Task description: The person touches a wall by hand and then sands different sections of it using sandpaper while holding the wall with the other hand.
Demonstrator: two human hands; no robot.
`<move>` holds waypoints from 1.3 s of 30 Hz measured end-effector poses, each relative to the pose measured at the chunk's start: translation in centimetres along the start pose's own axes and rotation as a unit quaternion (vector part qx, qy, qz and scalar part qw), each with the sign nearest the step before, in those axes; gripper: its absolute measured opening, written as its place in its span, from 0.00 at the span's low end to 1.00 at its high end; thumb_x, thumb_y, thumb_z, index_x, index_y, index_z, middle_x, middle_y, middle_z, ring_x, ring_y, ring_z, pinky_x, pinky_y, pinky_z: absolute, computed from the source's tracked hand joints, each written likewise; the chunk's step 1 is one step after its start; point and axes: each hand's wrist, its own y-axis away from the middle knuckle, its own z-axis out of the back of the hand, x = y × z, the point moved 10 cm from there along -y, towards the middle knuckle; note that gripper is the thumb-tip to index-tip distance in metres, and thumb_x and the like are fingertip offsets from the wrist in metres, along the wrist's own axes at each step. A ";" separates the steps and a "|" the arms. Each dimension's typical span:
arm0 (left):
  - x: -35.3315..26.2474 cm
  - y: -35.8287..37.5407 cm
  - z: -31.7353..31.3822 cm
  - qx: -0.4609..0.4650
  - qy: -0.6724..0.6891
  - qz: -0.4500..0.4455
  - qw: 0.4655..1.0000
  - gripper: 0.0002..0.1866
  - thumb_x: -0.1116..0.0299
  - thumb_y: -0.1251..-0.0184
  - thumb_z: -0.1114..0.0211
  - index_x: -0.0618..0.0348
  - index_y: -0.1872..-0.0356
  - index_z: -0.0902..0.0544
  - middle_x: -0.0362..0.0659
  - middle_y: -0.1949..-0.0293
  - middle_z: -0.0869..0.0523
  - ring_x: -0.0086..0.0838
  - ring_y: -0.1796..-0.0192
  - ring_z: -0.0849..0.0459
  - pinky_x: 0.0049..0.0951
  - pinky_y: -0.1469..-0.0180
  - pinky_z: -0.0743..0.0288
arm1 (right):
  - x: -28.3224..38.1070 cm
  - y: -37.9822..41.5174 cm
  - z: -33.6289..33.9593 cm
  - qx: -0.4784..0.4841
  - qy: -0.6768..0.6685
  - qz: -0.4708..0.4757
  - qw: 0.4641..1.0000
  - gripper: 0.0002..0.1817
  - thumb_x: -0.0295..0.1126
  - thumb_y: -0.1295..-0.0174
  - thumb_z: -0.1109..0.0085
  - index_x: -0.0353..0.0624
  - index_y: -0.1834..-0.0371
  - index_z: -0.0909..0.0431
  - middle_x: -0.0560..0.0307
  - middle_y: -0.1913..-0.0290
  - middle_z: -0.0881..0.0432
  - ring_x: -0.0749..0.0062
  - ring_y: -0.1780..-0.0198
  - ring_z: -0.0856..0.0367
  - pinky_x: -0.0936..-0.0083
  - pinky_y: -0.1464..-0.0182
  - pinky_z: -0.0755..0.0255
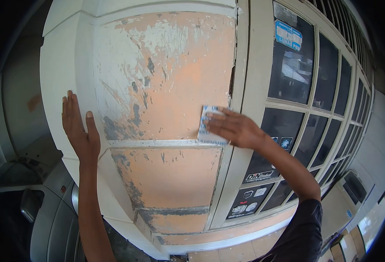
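My right hand (235,129) presses a sheet of sandpaper (209,139), its pale back printed in blue, against the right edge of the wall panel (192,87). The fingers lie across the sheet, and its gritty side is hidden. Worn white paint, grey patches and a peach-coloured layer show on the panel. At the left, my left hand (81,131) rests flat on the white pillar (63,56), fingers stretched out, thumb apart, with nothing in it.
A ledge (157,143) crosses the wall above a lower peach panel (170,172). To the right stands a cream-framed window (308,105) with dark panes and stickers. A grey car (48,218) is at the lower left, and a pale cabinet-like object (341,201) at the lower right.
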 end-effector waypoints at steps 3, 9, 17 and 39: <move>-0.1 -0.1 0.0 0.003 0.009 0.004 1.000 0.26 0.69 0.26 0.49 0.65 0.30 0.33 0.53 0.28 0.31 0.47 0.23 0.40 0.49 0.24 0.49 | -9.6 -5.4 7.8 -0.138 0.032 -0.073 0.987 0.27 0.20 0.48 0.35 0.50 0.41 0.21 0.61 0.36 0.21 0.64 0.31 0.28 0.61 0.24 0.40; -0.2 -0.1 -0.1 0.006 0.007 0.004 1.000 0.26 0.70 0.27 0.49 0.65 0.30 0.33 0.53 0.28 0.32 0.47 0.23 0.40 0.49 0.24 0.49 | -8.2 -4.5 6.8 -0.136 -0.029 -0.089 0.986 0.34 0.16 0.55 0.35 0.48 0.39 0.23 0.59 0.37 0.20 0.63 0.30 0.30 0.58 0.22 0.45; -0.1 -0.1 0.0 0.013 -0.008 0.011 1.000 0.26 0.70 0.27 0.49 0.65 0.29 0.34 0.53 0.28 0.32 0.48 0.23 0.40 0.49 0.24 0.49 | -7.5 -4.5 6.5 -0.091 0.003 -0.065 0.994 0.31 0.19 0.53 0.32 0.51 0.41 0.21 0.61 0.36 0.21 0.68 0.31 0.28 0.61 0.25 0.37; -0.1 0.0 -0.1 0.016 -0.010 0.009 1.000 0.26 0.72 0.28 0.48 0.67 0.29 0.34 0.54 0.28 0.32 0.49 0.23 0.40 0.49 0.24 0.49 | -10.8 -7.8 8.8 -0.138 -0.025 -0.070 0.988 0.33 0.13 0.53 0.41 0.49 0.40 0.22 0.57 0.35 0.22 0.61 0.29 0.31 0.58 0.24 0.40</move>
